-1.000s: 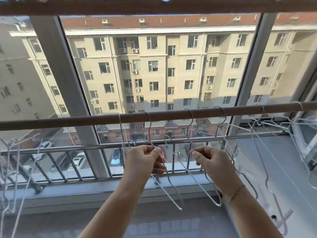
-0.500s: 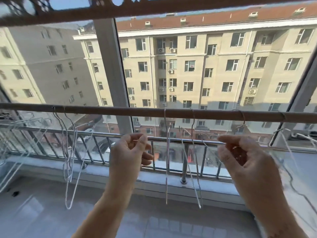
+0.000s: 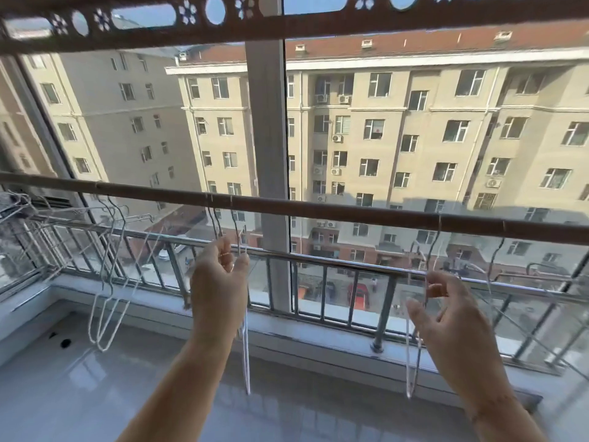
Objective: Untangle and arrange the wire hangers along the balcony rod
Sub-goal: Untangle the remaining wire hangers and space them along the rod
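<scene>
A brown balcony rod [image 3: 350, 213] crosses the view at mid height. My left hand [image 3: 220, 282] pinches the neck of a white wire hanger [image 3: 246, 355] that hooks on the rod and hangs edge-on below my fingers. Beside it a second hook sits on the rod. My right hand [image 3: 446, 317] has its fingers apart around another hanger [image 3: 409, 371], whose wire runs between thumb and fingers. Two hangers [image 3: 105, 301] dangle further left, and a tangled bunch [image 3: 19, 205] sits at the far left end. More hangers [image 3: 497, 260] hang at the right.
Behind the rod runs a steel railing [image 3: 334, 261] in front of the window, with a wide grey window post [image 3: 267, 138] in the middle. A white sill [image 3: 318, 333] lies under the railing. The glossy tiled floor [image 3: 79, 387] spreads below my arms.
My view has swung left and my hands have moved apart along the rod. The two hangers that were close together now hang separated, one by each hand. My right hand's fingers have spread.
</scene>
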The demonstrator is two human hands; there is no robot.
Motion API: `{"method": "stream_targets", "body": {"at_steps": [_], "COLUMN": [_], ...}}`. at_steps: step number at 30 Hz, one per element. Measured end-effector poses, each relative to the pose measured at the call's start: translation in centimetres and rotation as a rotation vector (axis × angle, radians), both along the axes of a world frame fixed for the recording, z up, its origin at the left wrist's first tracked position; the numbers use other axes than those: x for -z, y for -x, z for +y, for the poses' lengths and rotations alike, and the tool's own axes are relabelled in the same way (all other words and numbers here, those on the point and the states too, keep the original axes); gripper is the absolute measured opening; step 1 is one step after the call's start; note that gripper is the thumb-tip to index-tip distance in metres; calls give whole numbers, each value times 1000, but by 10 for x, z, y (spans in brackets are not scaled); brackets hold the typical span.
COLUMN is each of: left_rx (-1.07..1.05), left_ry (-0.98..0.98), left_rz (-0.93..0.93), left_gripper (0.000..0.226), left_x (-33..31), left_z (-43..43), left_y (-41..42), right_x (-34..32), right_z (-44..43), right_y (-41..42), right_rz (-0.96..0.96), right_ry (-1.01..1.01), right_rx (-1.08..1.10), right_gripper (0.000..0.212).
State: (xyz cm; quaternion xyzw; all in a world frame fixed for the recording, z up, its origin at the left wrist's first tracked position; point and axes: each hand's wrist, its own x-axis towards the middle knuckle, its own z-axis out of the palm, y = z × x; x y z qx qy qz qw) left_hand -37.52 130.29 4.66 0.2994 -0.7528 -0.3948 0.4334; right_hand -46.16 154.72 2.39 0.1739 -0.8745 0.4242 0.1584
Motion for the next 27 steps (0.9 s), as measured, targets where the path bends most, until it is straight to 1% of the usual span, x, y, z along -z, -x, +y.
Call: {"method": "stream_targets", "body": {"at_steps": [4,6,8,11,13,15,17,19,20,23,25,27], "left_rx": [127,217,294,370,414,458,464,426,412,433,450,450], "left_ry": [10,0,3,-7,-25,-84,-103,-109,-118,-210,-283,-339], "left_rz": [-88,-146,-202,-232,-247,-252,-256,-261,-257,-245,-228,-201], "left_gripper": [38,43,48,50,52,52,46,36,35,43,41,44], "left_x": [-1,0,0,0,-1,-1,-1,-1,0,2,4,7], "left_z": [-24,-33,-42,-51,-56,-59,-62,-63,-63,-63,-65,-68], "left_y": [2,3,5,9,14,19,23,27,29,31,34,36], "right_x": [2,3,7,11,13,13,14,16,16,20,21,20], "right_z": [-23,-33,-41,-49,-53,-58,-63,-65,-66,-67,-70,-71], "right_y": [-2,-4,-2,3,6,10,16,23,26,30,30,30], "right_rz": [-44,-61,-98,-148,-140,-120,-108,-100,-96,-75,-55,-47], "right_ry": [15,29,68,131,151,154,177,185,185,213,230,247], "right_rx": [117,156,164,165,167,179,183,186,184,162,141,114], "right_gripper": [39,39,39,37,37,34,32,31,30,27,22,17]}}
